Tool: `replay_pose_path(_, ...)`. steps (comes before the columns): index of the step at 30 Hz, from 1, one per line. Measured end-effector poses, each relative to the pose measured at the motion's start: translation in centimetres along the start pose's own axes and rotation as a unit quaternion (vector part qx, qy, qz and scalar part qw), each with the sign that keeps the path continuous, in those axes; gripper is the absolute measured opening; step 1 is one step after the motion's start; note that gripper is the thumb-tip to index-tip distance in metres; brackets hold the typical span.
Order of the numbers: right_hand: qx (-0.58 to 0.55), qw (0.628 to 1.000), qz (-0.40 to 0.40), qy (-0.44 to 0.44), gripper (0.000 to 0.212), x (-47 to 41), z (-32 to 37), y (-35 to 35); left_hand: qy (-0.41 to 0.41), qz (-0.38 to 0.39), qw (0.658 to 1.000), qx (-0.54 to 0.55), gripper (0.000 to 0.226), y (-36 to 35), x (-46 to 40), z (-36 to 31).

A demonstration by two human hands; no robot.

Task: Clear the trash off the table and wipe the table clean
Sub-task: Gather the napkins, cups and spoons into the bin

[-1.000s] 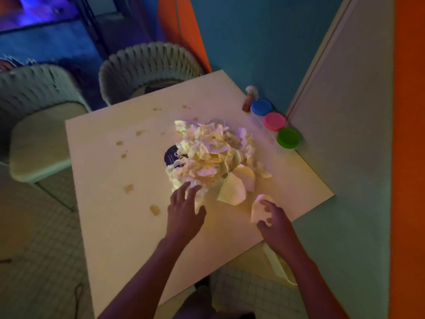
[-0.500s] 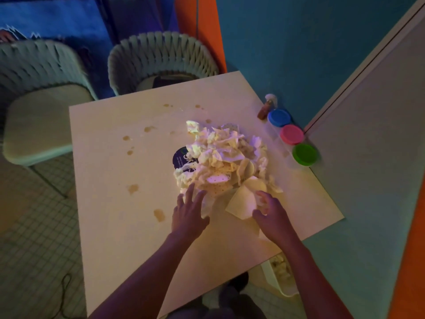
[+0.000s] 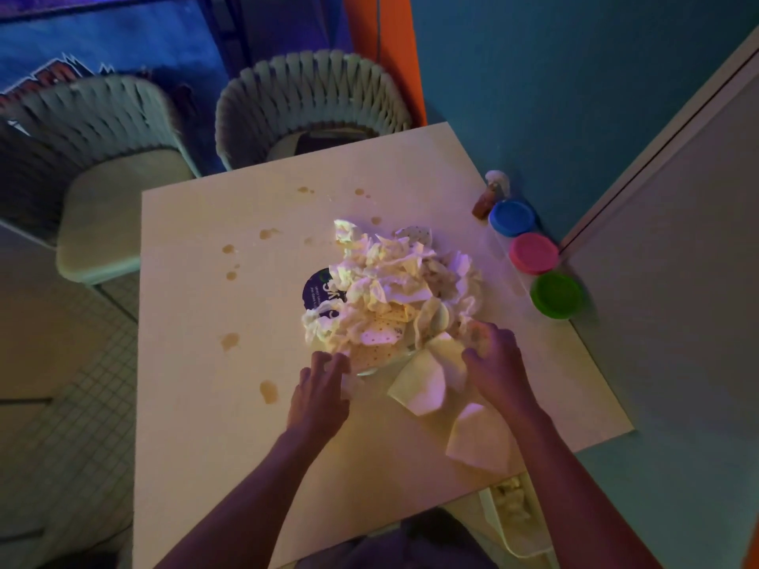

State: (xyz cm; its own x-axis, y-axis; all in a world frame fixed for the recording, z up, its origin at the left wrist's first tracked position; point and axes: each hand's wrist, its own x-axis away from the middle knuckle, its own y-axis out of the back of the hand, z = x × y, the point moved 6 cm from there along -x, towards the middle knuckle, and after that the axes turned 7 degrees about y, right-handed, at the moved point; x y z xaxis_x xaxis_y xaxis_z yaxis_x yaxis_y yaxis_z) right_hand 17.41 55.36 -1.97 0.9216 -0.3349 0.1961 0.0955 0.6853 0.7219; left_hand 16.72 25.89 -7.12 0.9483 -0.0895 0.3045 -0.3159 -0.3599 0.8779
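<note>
A heap of crumpled white paper trash (image 3: 394, 289) lies in the middle of the pale square table (image 3: 205, 404), partly covering a dark round lid (image 3: 318, 287). My left hand (image 3: 320, 388) presses against the near left edge of the heap, fingers curled onto a small scrap. My right hand (image 3: 495, 363) closes on crumpled paper at the heap's near right side. Flat white paper pieces (image 3: 427, 384) lie under and beside my right hand, one (image 3: 478, 441) near the table's front edge. Brown stains (image 3: 269, 391) dot the left half of the table.
Blue (image 3: 512, 217), pink (image 3: 534, 253) and green (image 3: 556, 294) lidded tubs and a small brown bottle (image 3: 484, 201) line the table's right edge. Two woven chairs (image 3: 312, 100) stand beyond. A white bin (image 3: 515, 515) with paper in it sits below the front right edge.
My right hand moved from a loose piece near the front edge up into the heap and closed on paper. My left hand stayed at the heap's near edge. The camera shifted.
</note>
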Motion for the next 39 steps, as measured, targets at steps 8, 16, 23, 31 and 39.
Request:
replay_pose_path(8,0.073,0.994,0.064,-0.047,0.039,-2.8,-4.3,-0.8,0.103,-0.071,0.992,0.028,0.031,2.7,1.6,-1.7)
replay_pose_path(16,0.122,0.987,0.079,-0.068,0.050,-5.1,-4.2,-1.1,0.175,-0.084,0.979,0.064,0.023,4.3,1.5,-2.6)
replay_pose_path(23,0.095,0.994,0.000,-0.045,0.025,-6.1,-3.2,0.1,0.184,-0.100,0.975,0.072,0.034,5.7,-0.3,-3.1)
replay_pose_path(31,-0.062,0.995,-0.080,-0.017,0.012,-5.8,-4.2,1.9,0.168,-0.124,0.973,0.103,0.034,6.7,-2.1,-3.6)
replay_pose_path(39,-0.206,0.964,-0.166,-0.033,0.019,-4.4,-5.0,4.6,0.139,-0.121,0.975,0.124,0.034,7.0,-2.9,-3.7)
